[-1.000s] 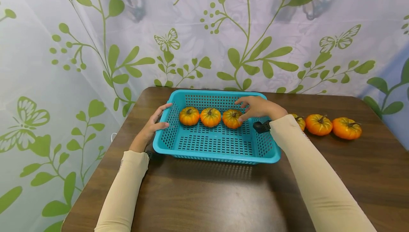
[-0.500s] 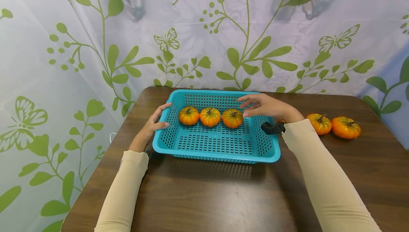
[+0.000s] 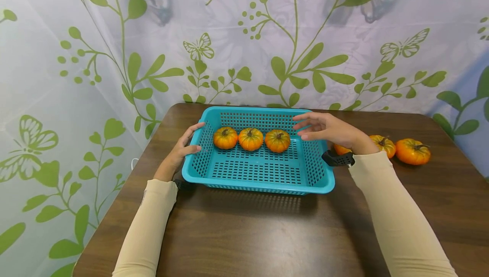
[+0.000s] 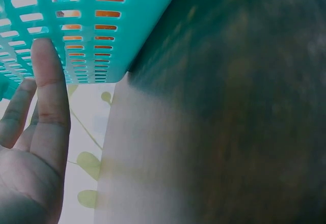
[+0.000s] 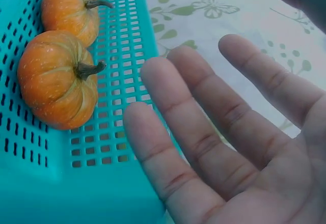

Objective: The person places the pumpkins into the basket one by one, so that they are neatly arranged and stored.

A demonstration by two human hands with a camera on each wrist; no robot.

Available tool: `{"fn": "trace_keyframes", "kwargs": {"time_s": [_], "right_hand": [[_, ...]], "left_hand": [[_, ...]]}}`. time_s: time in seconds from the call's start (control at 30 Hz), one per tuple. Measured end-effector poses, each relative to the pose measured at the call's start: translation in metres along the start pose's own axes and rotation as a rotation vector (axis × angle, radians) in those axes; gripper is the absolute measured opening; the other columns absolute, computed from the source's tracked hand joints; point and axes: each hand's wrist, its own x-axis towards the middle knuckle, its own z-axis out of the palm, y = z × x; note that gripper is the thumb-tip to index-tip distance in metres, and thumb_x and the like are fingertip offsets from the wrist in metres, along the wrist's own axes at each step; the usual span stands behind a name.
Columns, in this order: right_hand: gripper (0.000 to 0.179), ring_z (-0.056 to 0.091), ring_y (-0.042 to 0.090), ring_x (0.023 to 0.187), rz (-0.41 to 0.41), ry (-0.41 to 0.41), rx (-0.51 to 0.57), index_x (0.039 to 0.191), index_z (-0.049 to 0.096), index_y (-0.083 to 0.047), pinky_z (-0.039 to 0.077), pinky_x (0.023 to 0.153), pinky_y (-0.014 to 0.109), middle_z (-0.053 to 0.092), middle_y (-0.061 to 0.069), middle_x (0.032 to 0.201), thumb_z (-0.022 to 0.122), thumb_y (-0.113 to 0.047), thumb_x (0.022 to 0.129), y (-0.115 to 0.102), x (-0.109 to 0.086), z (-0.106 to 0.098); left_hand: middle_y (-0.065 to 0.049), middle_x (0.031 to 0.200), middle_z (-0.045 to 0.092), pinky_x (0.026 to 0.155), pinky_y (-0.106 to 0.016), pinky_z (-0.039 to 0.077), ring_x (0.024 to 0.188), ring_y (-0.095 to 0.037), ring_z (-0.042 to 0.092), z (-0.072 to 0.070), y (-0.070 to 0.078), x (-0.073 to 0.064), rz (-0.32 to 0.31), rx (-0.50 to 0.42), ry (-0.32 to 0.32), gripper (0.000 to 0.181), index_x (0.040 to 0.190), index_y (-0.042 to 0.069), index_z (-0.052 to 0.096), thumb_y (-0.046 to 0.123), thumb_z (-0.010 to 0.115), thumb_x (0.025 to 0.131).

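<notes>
A turquoise plastic basket [image 3: 252, 188] with slotted walls holds three small orange pumpkins in a row: a left one [image 3: 225, 138], a middle one [image 3: 250, 139] and a right one [image 3: 277, 141]. My left hand [image 3: 178, 152] rests at the basket's left rim; in the left wrist view its straight fingers [image 4: 48, 76] touch the outer wall. My right hand [image 3: 328, 129] hovers over the basket's right end with extended, spread fingers and nothing in it, apart from the right pumpkin [image 5: 58, 81].
More pumpkins lie on the brown wooden table [image 3: 244, 234] right of the basket: one at the far right [image 3: 412, 151], one beside it [image 3: 383, 145], and one partly hidden [image 3: 341, 149] behind the right wrist. A leaf-patterned curtain [image 3: 244, 48] hangs behind.
My right hand has let go of the right pumpkin in the basket and drawn away to the right, its fingers opening out. My left hand stays at the left rim.
</notes>
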Motion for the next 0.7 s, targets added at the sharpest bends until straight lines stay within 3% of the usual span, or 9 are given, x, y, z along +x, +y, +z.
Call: {"fn": "trace_keyframes", "kwargs": {"time_s": [0.13, 0.3, 0.57, 0.7], "right_hand": [[0.052, 0.071, 0.017, 0.121, -0.04, 0.033, 0.051, 0.153, 0.054, 0.001, 0.058, 0.1, 0.032, 0.064, 0.016, 0.144, 0.068, -0.003, 0.104, 0.004, -0.01, -0.001], [0.044, 0.071, 0.018, 0.122, -0.08, 0.081, 0.09, 0.147, 0.062, -0.012, 0.059, 0.097, 0.031, 0.07, -0.002, 0.134, 0.067, -0.001, 0.104, 0.009, -0.022, -0.001], [0.04, 0.07, 0.012, 0.118, -0.103, 0.207, 0.06, 0.143, 0.066, -0.013, 0.058, 0.095, 0.025, 0.072, -0.005, 0.133, 0.067, -0.002, 0.105, 0.018, -0.042, 0.002], [0.039, 0.069, 0.014, 0.117, -0.108, 0.298, 0.043, 0.144, 0.064, -0.004, 0.057, 0.095, 0.022, 0.074, 0.001, 0.132, 0.068, -0.005, 0.105, 0.024, -0.051, 0.007]], "left_hand": [[-0.037, 0.159, 0.036, 0.094, -0.031, 0.057, 0.119, -0.02, 0.06, -0.001, 0.001, 0.0, -0.012, 0.014, 0.0, 0.082, 0.168, 0.002, 0.027, 0.009, 0.056, 0.092], [-0.037, 0.161, 0.034, 0.095, -0.03, 0.057, 0.123, -0.021, 0.058, -0.001, 0.001, -0.001, -0.02, 0.03, 0.004, 0.081, 0.169, 0.003, 0.027, 0.01, 0.055, 0.093], [-0.036, 0.163, 0.032, 0.094, -0.032, 0.058, 0.125, -0.03, 0.057, 0.0, 0.001, 0.0, -0.025, -0.005, 0.011, 0.081, 0.168, 0.004, 0.029, 0.008, 0.057, 0.092], [-0.035, 0.163, 0.033, 0.095, -0.031, 0.058, 0.124, -0.027, 0.058, 0.0, 0.001, 0.0, -0.033, 0.004, 0.013, 0.082, 0.168, 0.002, 0.026, 0.008, 0.057, 0.091]]}}
